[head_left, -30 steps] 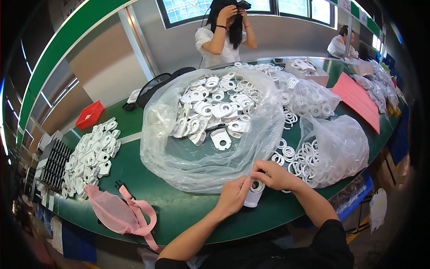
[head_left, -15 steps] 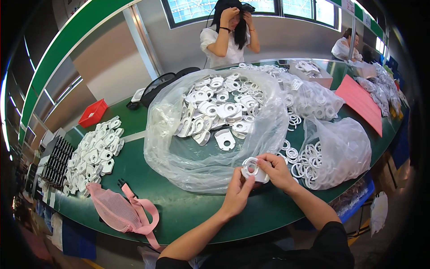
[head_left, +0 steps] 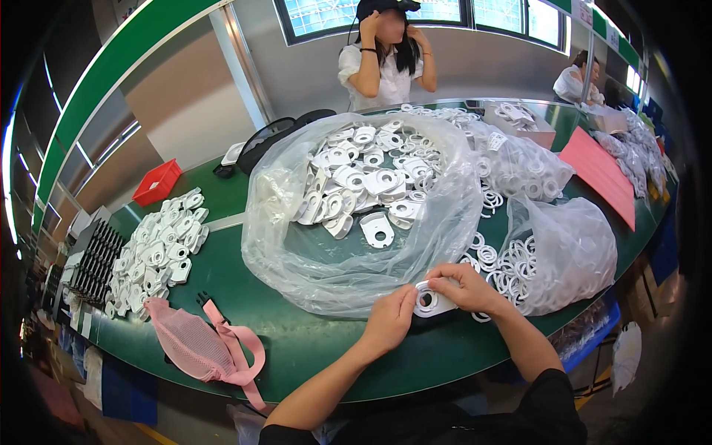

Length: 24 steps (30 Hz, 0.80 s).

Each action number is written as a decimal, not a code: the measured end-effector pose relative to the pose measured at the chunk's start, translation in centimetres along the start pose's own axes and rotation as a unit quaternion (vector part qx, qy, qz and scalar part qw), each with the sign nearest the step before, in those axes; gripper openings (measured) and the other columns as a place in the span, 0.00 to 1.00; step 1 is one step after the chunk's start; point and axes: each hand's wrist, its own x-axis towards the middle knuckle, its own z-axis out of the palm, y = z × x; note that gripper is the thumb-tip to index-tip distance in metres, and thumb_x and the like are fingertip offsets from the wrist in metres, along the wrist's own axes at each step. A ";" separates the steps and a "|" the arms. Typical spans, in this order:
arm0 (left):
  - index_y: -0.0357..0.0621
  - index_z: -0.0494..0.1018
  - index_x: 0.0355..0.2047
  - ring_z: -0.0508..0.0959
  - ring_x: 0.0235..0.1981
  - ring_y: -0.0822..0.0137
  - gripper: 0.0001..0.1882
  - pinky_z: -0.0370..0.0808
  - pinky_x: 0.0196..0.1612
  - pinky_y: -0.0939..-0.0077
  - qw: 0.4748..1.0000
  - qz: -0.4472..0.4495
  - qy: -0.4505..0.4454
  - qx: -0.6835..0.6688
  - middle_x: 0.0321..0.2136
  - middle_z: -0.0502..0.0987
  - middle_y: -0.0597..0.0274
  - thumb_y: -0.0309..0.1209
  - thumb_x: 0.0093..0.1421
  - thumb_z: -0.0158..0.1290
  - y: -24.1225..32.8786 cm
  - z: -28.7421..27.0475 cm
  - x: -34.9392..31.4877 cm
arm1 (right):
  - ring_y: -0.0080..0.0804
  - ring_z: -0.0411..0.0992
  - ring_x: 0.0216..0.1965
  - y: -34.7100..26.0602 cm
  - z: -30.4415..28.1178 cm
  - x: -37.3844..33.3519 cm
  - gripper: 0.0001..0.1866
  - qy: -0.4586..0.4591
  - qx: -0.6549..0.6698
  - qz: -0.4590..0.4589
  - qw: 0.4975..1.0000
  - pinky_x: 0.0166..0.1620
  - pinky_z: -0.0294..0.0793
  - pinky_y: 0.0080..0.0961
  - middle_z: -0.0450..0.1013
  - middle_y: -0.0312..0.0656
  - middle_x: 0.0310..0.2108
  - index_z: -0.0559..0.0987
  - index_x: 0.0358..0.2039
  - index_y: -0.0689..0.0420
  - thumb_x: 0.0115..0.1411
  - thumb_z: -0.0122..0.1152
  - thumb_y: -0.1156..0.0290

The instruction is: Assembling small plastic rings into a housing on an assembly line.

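Observation:
A white plastic housing (head_left: 442,305) with a round hole and a raised ring around it is between my two hands, above the table's near edge. My left hand (head_left: 391,320) pinches its left edge with thumb and fingertips. With thumb and fingers, my right hand (head_left: 470,289) grips the upper right side and covers part of it. Whether the ring is a separate piece I cannot tell. Just beyond lies a large clear plastic bag (head_left: 326,285), spread open around a heap of similar white housings (head_left: 348,178). White rings (head_left: 512,271) spill from another clear bag (head_left: 578,245) to the right.
On the left are a pile of white parts (head_left: 159,248), black stacked trays (head_left: 95,259), a red bin (head_left: 157,182) and a pink mesh bag (head_left: 189,341). A pink sheet (head_left: 602,174) lies far right. A co-worker (head_left: 386,67) stands across the green table (head_left: 311,363).
The white housing has been turned and lowered slightly, its round hole now showing more plainly. My left fingers have closed in at its left edge. The co-worker's hands have come down beside the head.

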 end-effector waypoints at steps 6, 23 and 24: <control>0.35 0.72 0.29 0.75 0.18 0.66 0.17 0.68 0.24 0.74 0.997 -0.017 0.014 0.074 0.17 0.74 0.54 0.36 0.63 0.41 -0.7 0.2 0.1 | 0.24 0.71 0.30 -0.4 0.0 -0.2 0.10 -0.008 -0.042 0.022 0.999 0.37 0.69 0.21 0.75 0.44 0.26 0.76 0.32 0.64 0.57 0.54 0.69; 0.38 0.61 0.40 0.75 0.21 0.50 0.14 0.69 0.24 0.64 0.993 0.043 0.106 0.034 0.22 0.73 0.46 0.31 0.57 0.51 0.9 1.2 -0.4 | 0.10 0.60 0.20 1.5 2.7 0.7 0.10 0.168 0.271 0.025 0.948 0.23 0.56 0.10 0.67 0.27 0.19 0.71 0.27 0.58 0.62 0.53 0.67; 0.38 0.61 0.40 0.75 0.22 0.48 0.14 0.68 0.24 0.62 0.992 0.051 0.099 0.053 0.23 0.73 0.45 0.30 0.57 0.51 1.1 1.3 -0.5 | 0.10 0.60 0.20 1.7 2.8 0.7 0.10 0.168 0.270 0.024 0.948 0.23 0.56 0.10 0.67 0.27 0.19 0.71 0.27 0.58 0.62 0.53 0.67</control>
